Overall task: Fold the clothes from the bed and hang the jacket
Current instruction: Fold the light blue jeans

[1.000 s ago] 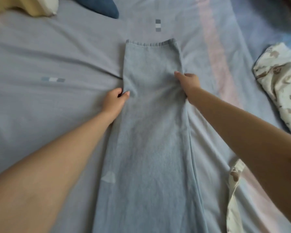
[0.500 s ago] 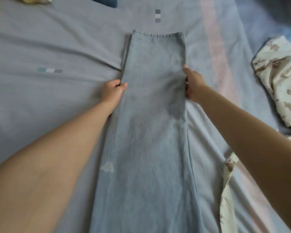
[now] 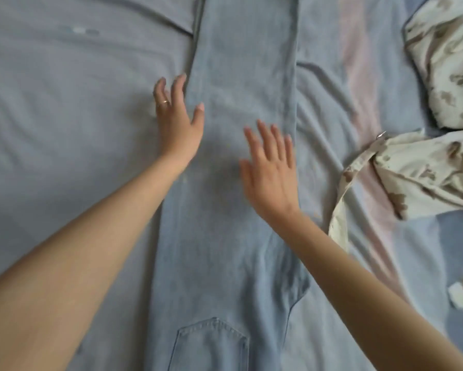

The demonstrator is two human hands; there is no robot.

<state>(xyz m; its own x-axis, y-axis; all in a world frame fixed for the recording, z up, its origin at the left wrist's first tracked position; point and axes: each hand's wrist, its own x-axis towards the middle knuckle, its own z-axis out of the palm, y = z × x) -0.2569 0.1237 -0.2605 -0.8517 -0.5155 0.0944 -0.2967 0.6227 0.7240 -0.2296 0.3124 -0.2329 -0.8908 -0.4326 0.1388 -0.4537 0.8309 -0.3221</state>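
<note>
Light blue jeans (image 3: 241, 62) lie flat and lengthwise down the middle of the bed, one leg folded over the other, a back pocket (image 3: 211, 341) showing near the bottom edge. My left hand (image 3: 178, 121) has its fingers spread at the left edge of the jeans, thumb over the denim. My right hand (image 3: 270, 170) is flat with straight fingers over the right half of the leg. Neither hand grips the fabric. The hem of the legs is out of view at the top.
A cream garment with brown print (image 3: 417, 170) lies crumpled on the right, another part of it (image 3: 449, 60) at the upper right. The bedsheet (image 3: 77, 116) is grey-blue with a pink stripe (image 3: 358, 89) right of the jeans.
Both hands let go of the jeans' side edges and drew back toward me, now spread flat. The view has tilted down, so the hem has left the frame and the pocket appears.
</note>
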